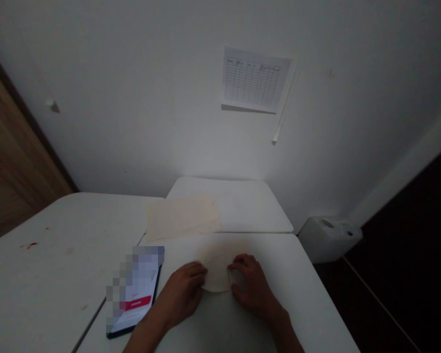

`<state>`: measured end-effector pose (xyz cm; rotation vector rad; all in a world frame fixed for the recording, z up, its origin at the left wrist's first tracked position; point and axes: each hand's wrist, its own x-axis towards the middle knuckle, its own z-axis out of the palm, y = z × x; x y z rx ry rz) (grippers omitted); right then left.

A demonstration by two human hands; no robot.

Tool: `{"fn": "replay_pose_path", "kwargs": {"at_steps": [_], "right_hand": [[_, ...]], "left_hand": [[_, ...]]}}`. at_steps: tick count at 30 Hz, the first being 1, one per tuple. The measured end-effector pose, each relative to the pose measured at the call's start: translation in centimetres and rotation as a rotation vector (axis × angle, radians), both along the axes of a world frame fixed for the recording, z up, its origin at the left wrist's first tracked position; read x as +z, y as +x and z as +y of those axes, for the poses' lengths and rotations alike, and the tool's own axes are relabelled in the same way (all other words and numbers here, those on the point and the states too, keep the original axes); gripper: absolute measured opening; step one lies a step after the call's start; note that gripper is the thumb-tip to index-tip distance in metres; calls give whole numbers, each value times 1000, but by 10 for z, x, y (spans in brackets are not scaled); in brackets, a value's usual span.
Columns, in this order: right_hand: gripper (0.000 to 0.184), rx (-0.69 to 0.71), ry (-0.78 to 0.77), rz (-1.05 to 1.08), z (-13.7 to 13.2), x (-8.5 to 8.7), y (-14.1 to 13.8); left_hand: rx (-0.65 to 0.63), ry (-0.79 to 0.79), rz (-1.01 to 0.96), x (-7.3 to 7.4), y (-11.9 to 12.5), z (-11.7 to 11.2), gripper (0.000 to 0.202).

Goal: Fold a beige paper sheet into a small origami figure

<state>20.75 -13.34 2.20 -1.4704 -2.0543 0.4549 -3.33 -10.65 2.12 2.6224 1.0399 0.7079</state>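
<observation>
A round, pale, thin sheet (216, 267), perhaps dough or a flatbread, lies on the white table between my hands. My left hand (182, 294) has its curled fingers against the sheet's left edge. My right hand (252, 284) has its fingers curled over the right edge. Beyond the hands, a stack of pale square sheets (182, 218) lies across the seam between two white table sections. Whether those sheets are paper or dough is hard to tell.
A smartphone (132, 299) with a blurred screen lies just left of my left hand. Red specks mark the left white table (51, 274). Behind stands a white wall with a printed grid sheet (255, 78). A wooden door (11, 147) is far left; a white plastic container (329, 240) is right.
</observation>
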Motion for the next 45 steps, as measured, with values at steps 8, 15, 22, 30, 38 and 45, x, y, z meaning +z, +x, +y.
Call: {"fn": "replay_pose_path", "kwargs": {"at_steps": [8,15,22,30,38,45], "right_hand": [[59,-54,-77,-137,-11,4,-3],[71,-46,-168,-295,-8,7,-1],[83,50,-199,-343,1,1,7],[85,60,-166,-351,-3,-5,9],[86,61,-145,-318,-2,-12,9],[87,62,-131,-297,-3,-15,9]], "left_hand": [[-4,-14,-27,5,2,-4,22],[15,-8,-38,4,3,-4,26],[15,-62,-75,4,3,-3,23],[67,-168,-230,-1,3,1,15],[103,-143,-207,1,12,14,13],[39,-144,-193,6,35,28,14]]}}
